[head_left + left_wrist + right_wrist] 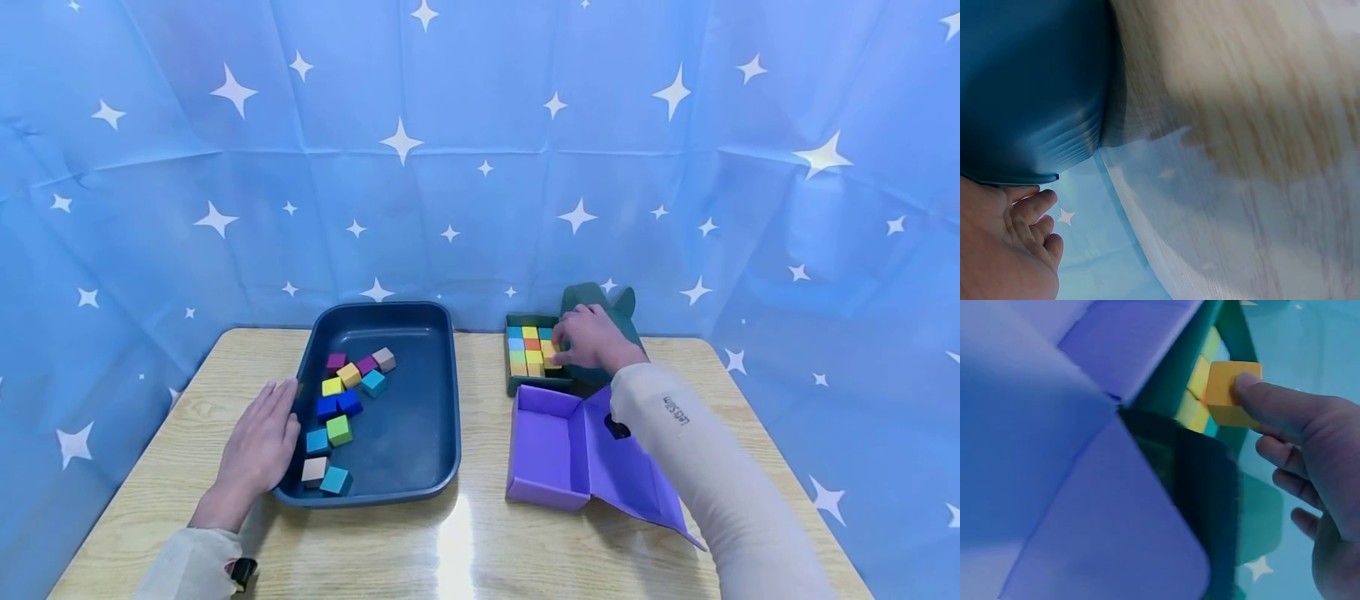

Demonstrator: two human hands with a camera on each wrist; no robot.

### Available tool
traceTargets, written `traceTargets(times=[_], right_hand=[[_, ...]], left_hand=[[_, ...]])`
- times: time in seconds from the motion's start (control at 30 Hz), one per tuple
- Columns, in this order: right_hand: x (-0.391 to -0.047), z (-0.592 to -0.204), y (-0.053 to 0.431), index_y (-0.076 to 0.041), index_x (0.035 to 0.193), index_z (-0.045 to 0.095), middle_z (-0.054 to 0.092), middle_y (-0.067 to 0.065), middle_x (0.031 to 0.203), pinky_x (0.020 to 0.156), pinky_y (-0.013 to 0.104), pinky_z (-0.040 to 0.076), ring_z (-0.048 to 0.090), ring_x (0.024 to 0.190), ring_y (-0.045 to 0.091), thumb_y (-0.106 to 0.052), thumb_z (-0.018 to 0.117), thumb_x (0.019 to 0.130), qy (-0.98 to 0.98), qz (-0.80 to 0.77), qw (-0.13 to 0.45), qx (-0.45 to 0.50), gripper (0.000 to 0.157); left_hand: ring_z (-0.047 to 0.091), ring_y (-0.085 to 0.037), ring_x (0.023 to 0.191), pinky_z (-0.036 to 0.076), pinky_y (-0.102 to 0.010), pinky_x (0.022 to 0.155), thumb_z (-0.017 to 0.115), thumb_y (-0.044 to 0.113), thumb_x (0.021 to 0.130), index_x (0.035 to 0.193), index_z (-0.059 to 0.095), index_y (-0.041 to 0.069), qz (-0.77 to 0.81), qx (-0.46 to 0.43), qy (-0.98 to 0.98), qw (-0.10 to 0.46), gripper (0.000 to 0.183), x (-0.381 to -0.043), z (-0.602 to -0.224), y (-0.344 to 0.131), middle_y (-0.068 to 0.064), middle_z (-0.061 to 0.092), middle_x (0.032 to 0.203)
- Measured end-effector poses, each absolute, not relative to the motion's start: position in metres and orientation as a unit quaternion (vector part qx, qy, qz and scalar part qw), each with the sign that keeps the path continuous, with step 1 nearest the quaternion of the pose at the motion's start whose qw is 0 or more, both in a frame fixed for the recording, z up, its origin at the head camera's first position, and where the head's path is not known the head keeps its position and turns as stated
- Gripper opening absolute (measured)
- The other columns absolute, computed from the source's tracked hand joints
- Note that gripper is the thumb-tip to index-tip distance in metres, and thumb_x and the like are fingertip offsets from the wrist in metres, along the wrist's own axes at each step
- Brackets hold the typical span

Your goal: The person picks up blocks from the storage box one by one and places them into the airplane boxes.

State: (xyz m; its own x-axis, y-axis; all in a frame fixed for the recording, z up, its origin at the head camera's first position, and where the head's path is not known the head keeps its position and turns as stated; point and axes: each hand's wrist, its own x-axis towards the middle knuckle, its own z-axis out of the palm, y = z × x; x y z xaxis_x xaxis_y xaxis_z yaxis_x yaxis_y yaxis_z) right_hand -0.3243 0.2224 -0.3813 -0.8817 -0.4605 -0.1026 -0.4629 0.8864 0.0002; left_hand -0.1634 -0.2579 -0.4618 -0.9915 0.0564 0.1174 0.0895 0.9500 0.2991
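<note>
My right hand (592,335) pinches a yellow-orange cube (1221,381) between thumb and fingers at the right side of the green box (525,386). Rows of coloured cubes (531,343) fill much of that box; part of its right side is hidden behind the hand. On the left, my left hand (258,437) rests along the left rim of a dark blue tray (408,417), fingers extended and thumb side toward it. In the left wrist view its fingers (1038,209) lie just outside the rim. Several loose cubes (348,403) lie in the tray's left half.
A purple box (546,450) stands in front of the green one, its lid (630,467) folded open to the right under my forearm. The green box's lid (600,298) lies open behind my right hand. A starry blue curtain (480,192) hangs behind the wooden table (390,550).
</note>
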Motion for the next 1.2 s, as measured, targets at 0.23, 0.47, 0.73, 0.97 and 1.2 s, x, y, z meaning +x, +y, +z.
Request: traceTargets(times=[0.23, 0.47, 0.73, 0.97, 1.2], right_hand=[[-0.326, -0.395, 0.225, -0.024, 0.097, 0.074, 0.069, -0.002, 0.102, 0.111, 0.056, 0.03, 0.052, 0.116, 0.03, -0.042, 0.077, 0.081, 0.967, 0.045, 0.057, -0.244, 0.024], [-0.327, -0.407, 0.221, -0.026, 0.089, 0.074, 0.069, -0.002, 0.1, 0.11, 0.054, 0.033, 0.054, 0.114, 0.03, -0.04, 0.077, 0.081, 0.965, 0.076, 0.051, -0.247, 0.017], [-0.329, -0.417, 0.217, -0.023, 0.074, 0.07, 0.068, -0.004, 0.087, 0.105, 0.052, 0.036, 0.055, 0.099, 0.026, -0.037, 0.077, 0.081, 0.961, 0.095, 0.03, -0.258, 0.017], [-0.331, -0.421, 0.211, -0.021, 0.052, 0.051, 0.056, -0.006, 0.065, 0.101, 0.048, 0.036, 0.05, 0.086, 0.023, -0.03, 0.072, 0.086, 0.958, 0.128, 0.025, -0.256, 0.041], [-0.329, -0.421, 0.207, -0.02, 0.052, 0.05, 0.054, -0.006, 0.062, 0.1, 0.048, 0.037, 0.05, 0.085, 0.023, -0.026, 0.072, 0.087, 0.957, 0.138, 0.018, -0.253, 0.042]], left_hand=[[0.017, -0.042, 0.148, 0.018, -0.057, 0.12, 0.031, 0.023, 0.105, 0.154, 0.018, 0.0, -0.154, -0.038, -0.986, 0.057, 0.056, -0.163, -0.462, -0.258, -0.024, 0.027, 0.157], [0.016, -0.042, 0.149, 0.017, -0.056, 0.121, 0.031, 0.023, 0.105, 0.154, 0.018, 0.0, -0.16, -0.039, -0.985, 0.058, 0.056, -0.163, -0.463, -0.259, -0.024, 0.026, 0.158], [0.016, -0.043, 0.148, 0.018, -0.058, 0.12, 0.03, 0.023, 0.105, 0.155, 0.017, 0.0, -0.161, -0.036, -0.985, 0.057, 0.056, -0.163, -0.463, -0.26, -0.024, 0.026, 0.158], [0.016, -0.042, 0.149, 0.019, -0.058, 0.119, 0.031, 0.023, 0.105, 0.154, 0.018, 0.0, -0.158, -0.034, -0.985, 0.056, 0.056, -0.163, -0.463, -0.259, -0.024, 0.027, 0.158], [0.016, -0.042, 0.149, 0.019, -0.058, 0.119, 0.031, 0.023, 0.105, 0.154, 0.019, 0.0, -0.156, -0.035, -0.985, 0.059, 0.056, -0.163, -0.463, -0.259, -0.024, 0.027, 0.157]])
